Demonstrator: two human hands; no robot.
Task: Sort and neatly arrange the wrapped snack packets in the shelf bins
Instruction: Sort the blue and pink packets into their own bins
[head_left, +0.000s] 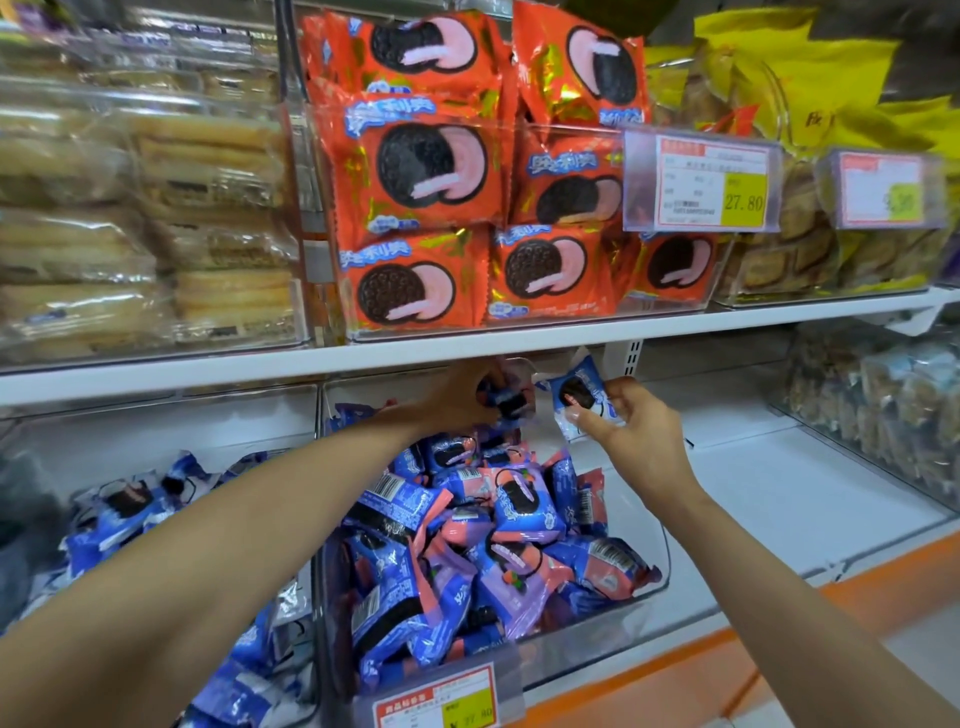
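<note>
Clear upper bins stand side by side on the white upper shelf, lower bins on the lower shelf.

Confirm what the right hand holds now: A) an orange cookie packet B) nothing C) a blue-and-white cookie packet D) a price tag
C: the right hand pinches a blue-and-white packet above the lower bin, the left hand grips a second packet, and the orange packets sit in the upper shelf bin.
</note>
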